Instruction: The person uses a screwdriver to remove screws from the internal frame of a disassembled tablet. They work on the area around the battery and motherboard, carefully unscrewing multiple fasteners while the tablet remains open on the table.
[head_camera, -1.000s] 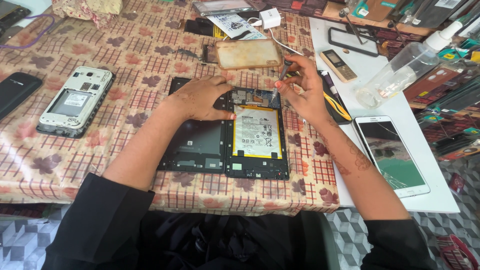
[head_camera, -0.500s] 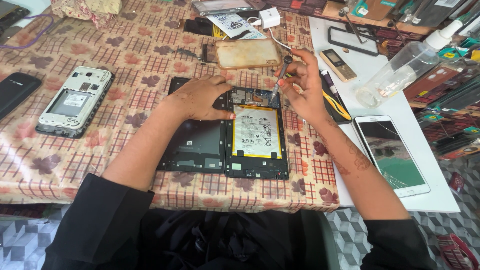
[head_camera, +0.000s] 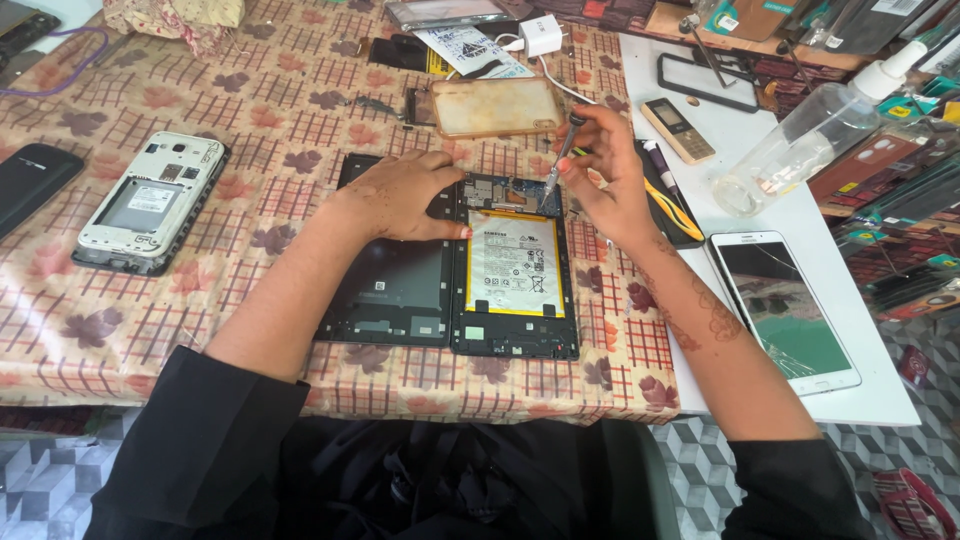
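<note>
- R hand (head_camera: 610, 185) gripped 1 screwdriver (head_camera: 560, 160), tip on 1 opened tablet (head_camera: 515, 265).
- L hand (head_camera: 405, 195) lay flat on it, fingers spread.
- 1 spray bottle (head_camera: 800, 135) far right.

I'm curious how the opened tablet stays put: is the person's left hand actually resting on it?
Touching. The head view shows the left hand lying flat across the top edge of the opened tablet, its thumb against the white battery.

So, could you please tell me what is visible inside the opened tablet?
Inside the opened tablet a white battery fills the middle; the left hand covers the upper left corner.
</note>
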